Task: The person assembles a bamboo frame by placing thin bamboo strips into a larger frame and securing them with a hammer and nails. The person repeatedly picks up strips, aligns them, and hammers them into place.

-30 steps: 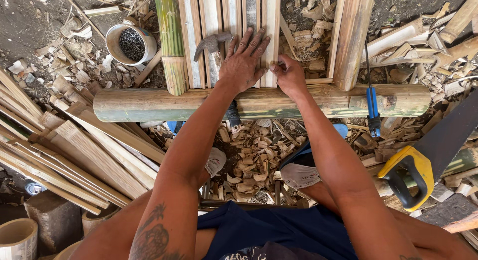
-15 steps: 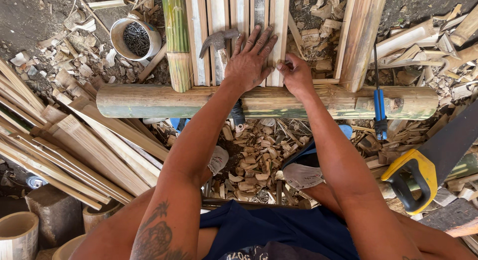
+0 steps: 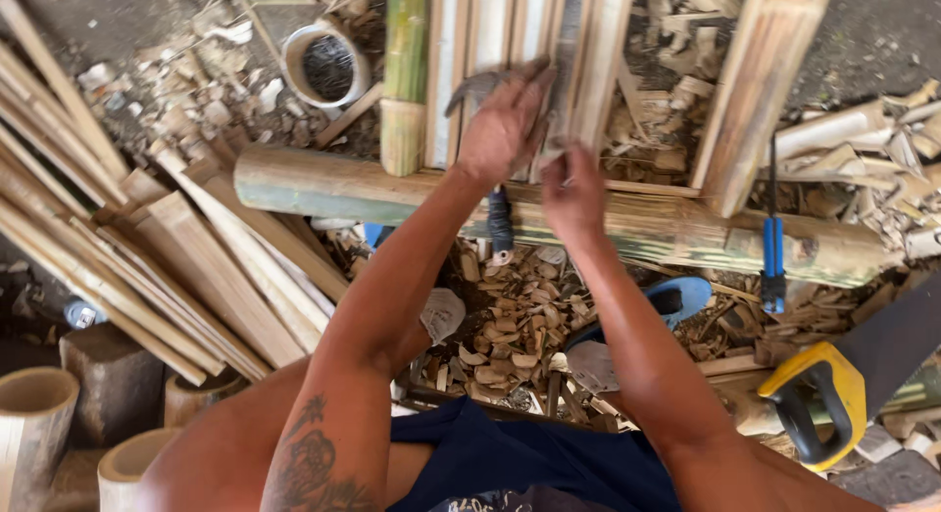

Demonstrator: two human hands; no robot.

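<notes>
bamboo slats (image 3: 510, 42), abt 5 pale ones side by side, run away from me top centre, their near ends resting across the fat bamboo pole (image 3: 323, 184). that's 1 pole, lying crosswise from left to right.

going l to r from my seat: far left i see a fan of long split strips (image 3: 147, 267), too many to count, leaning diagonal. bottom left, 2 cut bamboo tube ends (image 3: 34, 414) stand upright by a block. up top left, 1 round tin (image 3: 325, 66) sits on the dirt, dark stuff inside. just right of it, 1 green bamboo piece (image 3: 404, 51) lies beside the slats, its end on the pole.

left hand (image 3: 505, 130) lies flat on the slats, fingers spread, palm down. a hammer head (image 3: 470, 86) pokes out from under it; its dark handle (image 3: 500, 223) hangs below the pole. cant tell if the hand grips it.

right hand (image 3: 573, 194) just beside, fingers pinched together at the slat ends on the pole; what it pinches is too small to tell.

below: heap of wood chips (image 3: 510, 321), 1 blue sandal (image 3: 676, 301).

right: 1 wide plank (image 3: 760, 91) leaning on the pole, 1 blue-handled tool (image 3: 773, 257) hanging over the pole, 1 saw w/ yellow-black handle (image 3: 818, 399) bottom right.
</notes>
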